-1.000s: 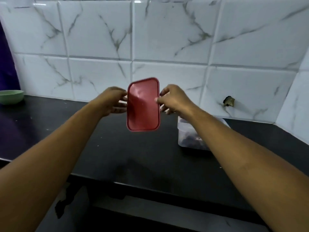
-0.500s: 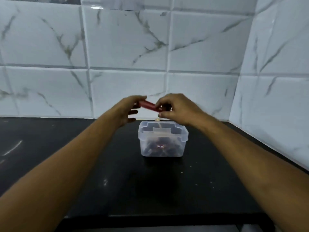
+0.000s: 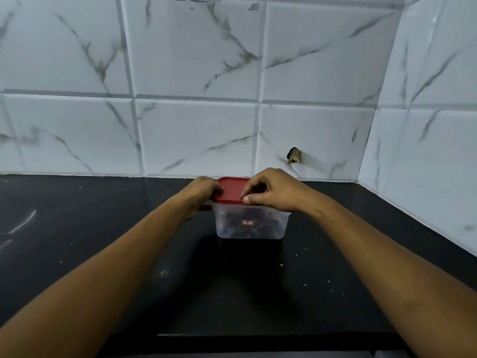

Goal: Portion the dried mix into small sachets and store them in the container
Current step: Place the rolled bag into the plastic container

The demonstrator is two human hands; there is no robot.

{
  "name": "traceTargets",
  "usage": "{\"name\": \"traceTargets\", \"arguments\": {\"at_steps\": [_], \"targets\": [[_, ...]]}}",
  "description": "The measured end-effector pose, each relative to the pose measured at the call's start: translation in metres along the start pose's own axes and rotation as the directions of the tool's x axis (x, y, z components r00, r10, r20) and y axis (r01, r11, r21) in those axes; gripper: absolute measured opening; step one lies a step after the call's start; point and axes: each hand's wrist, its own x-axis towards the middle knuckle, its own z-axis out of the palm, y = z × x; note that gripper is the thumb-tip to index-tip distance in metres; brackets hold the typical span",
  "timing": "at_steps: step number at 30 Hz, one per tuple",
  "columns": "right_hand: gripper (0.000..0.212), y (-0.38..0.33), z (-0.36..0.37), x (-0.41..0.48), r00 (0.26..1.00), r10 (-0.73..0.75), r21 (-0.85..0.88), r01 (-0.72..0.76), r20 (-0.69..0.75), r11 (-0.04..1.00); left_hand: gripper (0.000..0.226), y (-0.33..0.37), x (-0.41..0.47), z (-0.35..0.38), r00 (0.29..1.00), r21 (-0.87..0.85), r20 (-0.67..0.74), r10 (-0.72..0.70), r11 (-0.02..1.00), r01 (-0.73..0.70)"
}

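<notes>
Red lid (image 3: 230, 190) sits on the container (image 3: 250, 224), fingers of both hands (image 3: 204, 192) (image 3: 273, 189) pressed on it.

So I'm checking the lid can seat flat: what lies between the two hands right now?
Only the red lid on the clear container: the left hand and right hand press its opposite ends, in the head view.

Two bare forearms, no sleeves, watch or rings in sight. The left hand (image 3: 201, 195) and right hand (image 3: 276, 192) wear no gloves; one short, pale thumbnail shows on the right.
</notes>
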Motion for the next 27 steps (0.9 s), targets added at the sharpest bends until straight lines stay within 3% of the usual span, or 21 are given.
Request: {"name": "traceTargets", "arguments": {"at_steps": [5,7,9,12,18,27], "targets": [[0.025,0.021,-0.007,0.007,0.963,0.171,-0.032,-0.181,-0.209,0.983,0.038,0.000,-0.002,0.003,1.000,-0.105,0.000,0.013,0.994,-0.013],[0.038,0.032,-0.006,0.008,0.928,0.271,-0.026,-0.287,-0.255,0.958,0.029,0.003,-0.003,0.005,1.000,-0.105,-0.014,0.004,0.994,-0.006],[0.045,0.041,-0.003,0.010,0.892,0.390,0.046,-0.390,-0.229,0.919,0.018,0.003,-0.003,0.008,1.000,-0.100,-0.024,-0.016,0.995,0.014],[0.028,0.049,0.002,0.014,0.831,0.534,0.267,-0.486,-0.154,0.832,0.019,0.002,-0.001,0.013,0.998,-0.132,-0.052,-0.044,0.991,0.037],[0.026,0.057,0.004,0.022,0.734,0.664,0.521,-0.516,-0.140,0.680,0.020,0.002,0.004,0.015,0.994,-0.182,-0.083,-0.076,0.981,0.060],[0.021,0.065,0.008,0.034,0.695,0.714,0.627,-0.517,-0.091,0.583,0.014,0.007,0.014,0.022,0.978,-0.242,-0.102,-0.181,0.958,0.152]]}}
